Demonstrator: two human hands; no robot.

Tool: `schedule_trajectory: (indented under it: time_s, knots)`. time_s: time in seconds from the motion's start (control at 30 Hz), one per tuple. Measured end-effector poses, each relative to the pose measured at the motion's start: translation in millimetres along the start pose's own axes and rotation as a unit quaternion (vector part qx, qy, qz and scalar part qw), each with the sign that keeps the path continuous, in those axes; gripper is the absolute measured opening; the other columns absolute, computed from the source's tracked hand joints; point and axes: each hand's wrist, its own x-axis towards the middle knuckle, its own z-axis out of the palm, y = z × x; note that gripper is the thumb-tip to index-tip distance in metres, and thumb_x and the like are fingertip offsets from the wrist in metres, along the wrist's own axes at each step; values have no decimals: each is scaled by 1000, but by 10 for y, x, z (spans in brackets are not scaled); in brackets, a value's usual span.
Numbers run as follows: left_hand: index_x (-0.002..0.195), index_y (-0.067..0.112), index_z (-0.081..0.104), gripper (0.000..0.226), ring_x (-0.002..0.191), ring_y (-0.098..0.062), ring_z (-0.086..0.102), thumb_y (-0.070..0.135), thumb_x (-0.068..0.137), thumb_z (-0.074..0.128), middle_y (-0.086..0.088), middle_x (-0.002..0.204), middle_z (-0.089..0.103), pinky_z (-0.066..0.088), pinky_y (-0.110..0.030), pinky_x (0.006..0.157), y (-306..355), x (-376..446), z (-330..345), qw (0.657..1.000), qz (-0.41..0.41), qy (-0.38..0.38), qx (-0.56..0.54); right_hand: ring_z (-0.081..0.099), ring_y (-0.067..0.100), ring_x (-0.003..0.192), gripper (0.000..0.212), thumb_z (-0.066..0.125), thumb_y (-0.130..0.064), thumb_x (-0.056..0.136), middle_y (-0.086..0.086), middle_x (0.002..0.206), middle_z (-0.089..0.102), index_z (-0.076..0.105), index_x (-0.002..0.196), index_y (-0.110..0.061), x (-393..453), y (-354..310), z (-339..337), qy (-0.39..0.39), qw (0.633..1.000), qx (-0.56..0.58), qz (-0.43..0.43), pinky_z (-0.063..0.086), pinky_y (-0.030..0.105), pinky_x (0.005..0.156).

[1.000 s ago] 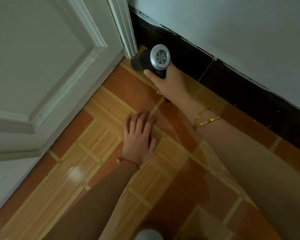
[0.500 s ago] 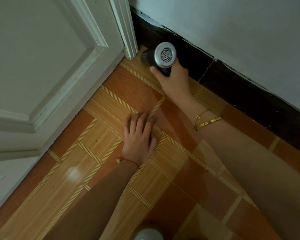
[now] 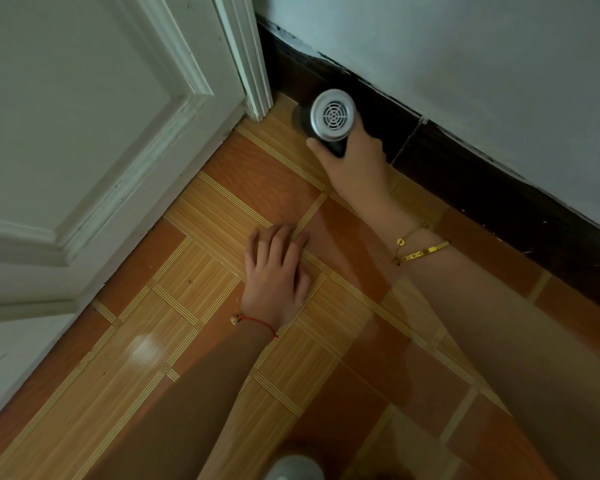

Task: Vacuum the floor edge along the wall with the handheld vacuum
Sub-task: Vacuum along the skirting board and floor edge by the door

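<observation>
The handheld vacuum (image 3: pixel 331 117) is black with a round silver vented rear cap that faces me. My right hand (image 3: pixel 355 164) grips its handle from below. The nozzle end points down at the floor edge beside the dark skirting board (image 3: pixel 465 174), close to the corner by the door frame; the nozzle tip is hidden behind the body. My left hand (image 3: pixel 278 271) lies flat, palm down, on the orange patterned floor tiles (image 3: pixel 174 306), holding nothing.
A white panelled door (image 3: pixel 84 133) fills the left side, its frame (image 3: pixel 250 64) meeting the skirting at the corner. A pale wall (image 3: pixel 465 64) rises above the skirting. A grey rounded object (image 3: pixel 293 469) shows at the bottom edge.
My right hand has carried the vacuum a little to the right along the skirting, away from the door frame. My left hand has stayed flat on the floor.
</observation>
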Motion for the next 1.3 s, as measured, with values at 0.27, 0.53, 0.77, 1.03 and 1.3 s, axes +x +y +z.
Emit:
schedule_trajectory:
  time_s: [0.27, 0.53, 0.77, 1.03, 1.3]
  knots:
    - [140, 13, 53, 50, 139, -34, 40, 29, 93, 44, -13, 144, 51, 23, -61, 117, -9, -9, 11, 1000, 1, 1, 5, 63, 18, 110, 64, 73, -38, 84, 1, 125, 62, 48, 137, -14, -97, 89, -4, -67, 996, 54, 6, 52, 26, 90]
    - [140, 13, 53, 51, 139, -35, 41, 29, 92, 47, -13, 144, 50, 23, -62, 117, -9, -2, 5, 1000, 1, 0, -1, 66, 23, 105, 76, 70, -50, 80, 3, 126, 63, 43, 142, -14, 21, 60, 28, -31, 998, 58, 26, 58, 43, 85]
    - [139, 13, 54, 51, 140, -34, 39, 29, 92, 46, -13, 143, 51, 22, -62, 117, -11, -5, 9, 1000, 2, 1, 3, 63, 7, 99, 56, 72, -38, 84, -9, 112, 62, 52, 132, -16, 38, -25, 198, -116, 992, 52, -18, 51, 15, 76]
    - [139, 13, 55, 51, 139, -34, 40, 29, 91, 46, -13, 144, 51, 22, -62, 117, -17, -4, 13, 1000, 4, -8, 5, 57, 4, 110, 63, 71, -37, 85, -1, 126, 61, 46, 138, -13, 76, -17, 123, -37, 998, 50, -16, 44, 11, 86]
    - [144, 12, 48, 52, 143, -30, 36, 28, 96, 37, -12, 147, 47, 21, -61, 119, -13, -40, -77, 1000, 0, -20, -23, 67, 11, 87, 54, 71, -45, 82, -8, 103, 66, 55, 126, -17, -44, -137, 259, -87, 995, 43, -18, 59, 35, 75]
